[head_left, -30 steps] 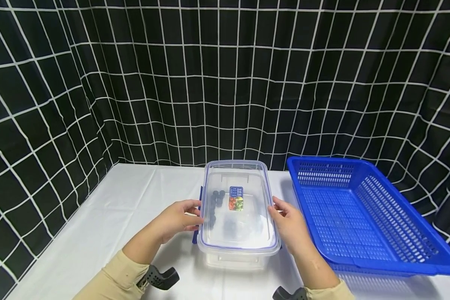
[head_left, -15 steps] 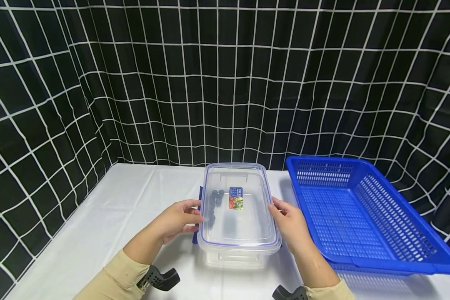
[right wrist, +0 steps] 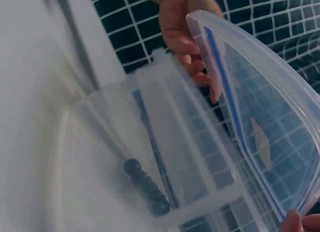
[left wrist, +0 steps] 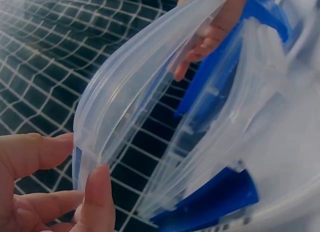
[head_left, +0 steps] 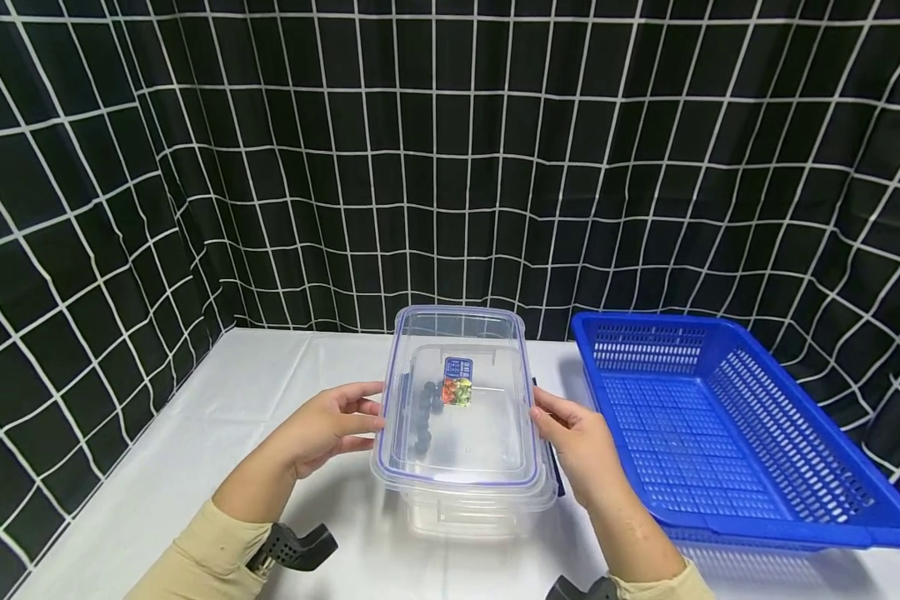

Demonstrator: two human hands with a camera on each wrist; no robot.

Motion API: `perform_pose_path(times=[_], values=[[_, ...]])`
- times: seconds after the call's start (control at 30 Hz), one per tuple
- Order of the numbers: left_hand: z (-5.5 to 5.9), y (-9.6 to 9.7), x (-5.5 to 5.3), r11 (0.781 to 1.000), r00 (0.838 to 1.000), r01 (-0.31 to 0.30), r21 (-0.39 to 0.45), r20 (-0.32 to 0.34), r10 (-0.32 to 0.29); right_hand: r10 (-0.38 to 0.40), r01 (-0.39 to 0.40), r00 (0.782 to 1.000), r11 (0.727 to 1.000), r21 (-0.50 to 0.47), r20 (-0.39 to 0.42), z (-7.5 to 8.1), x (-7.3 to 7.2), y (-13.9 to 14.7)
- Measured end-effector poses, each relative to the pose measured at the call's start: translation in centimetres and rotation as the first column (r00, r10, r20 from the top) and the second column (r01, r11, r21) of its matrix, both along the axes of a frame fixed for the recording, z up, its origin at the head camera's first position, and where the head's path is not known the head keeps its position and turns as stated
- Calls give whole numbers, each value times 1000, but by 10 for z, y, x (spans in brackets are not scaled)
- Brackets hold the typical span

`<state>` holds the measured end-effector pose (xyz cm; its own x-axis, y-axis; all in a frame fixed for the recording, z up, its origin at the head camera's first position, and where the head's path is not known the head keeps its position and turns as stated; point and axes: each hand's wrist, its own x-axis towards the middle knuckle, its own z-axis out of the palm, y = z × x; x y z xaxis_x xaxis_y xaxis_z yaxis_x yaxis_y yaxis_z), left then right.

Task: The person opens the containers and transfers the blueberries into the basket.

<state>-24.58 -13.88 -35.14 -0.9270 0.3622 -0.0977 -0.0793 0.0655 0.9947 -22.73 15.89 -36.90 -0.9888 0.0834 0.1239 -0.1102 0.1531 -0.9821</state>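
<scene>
A clear lid (head_left: 495, 333) with a blue seal and a fruit-printed sticker (head_left: 457, 382) is raised off a clear plastic food container (head_left: 461, 523). My left hand (head_left: 337, 427) pinches the lid's left edge between thumb and fingers. On the opposite side my right hand (head_left: 579, 446) pinches the right edge. Both wrist views show a gap between lid (left wrist: 130, 87) and container (right wrist: 85, 167). Inside the container, towards its left side, lies a row of dark round lumps (right wrist: 145, 187); their kind is unclear through the plastic. A blue side flap (left wrist: 215, 202) hangs from the container.
To the right stands a large blue plastic basket (head_left: 690, 425) with slotted sides, close to my right forearm. A white cloth covers the table (head_left: 255, 392). Behind it hangs a black curtain (head_left: 450, 167) with a white grid.
The lid has come up off the container and shifted left, with both hands still at its edges. My left hand has moved left and slightly up. The container and basket stay put.
</scene>
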Motion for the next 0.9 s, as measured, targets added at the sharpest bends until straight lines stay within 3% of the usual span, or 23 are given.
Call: perform_pose_path(times=[0.2,0.37,0.67,0.9], values=[[8,-19,1,1000,1000,3,-3,-21,-3,-33,28,996,997,-71,-77,6,-4,-16],[14,-35,4,1000,1000,-11,1,-29,11,-77,70,991,995,-72,-106,13,-7,-32],[21,-73,15,999,997,-29,-32,-67,27,16,-22,997,997,-67,-82,11,-6,-62],[21,-96,21,997,997,-38,-64,-72,33,51,-66,995,981,-180,-87,4,-6,-88]])
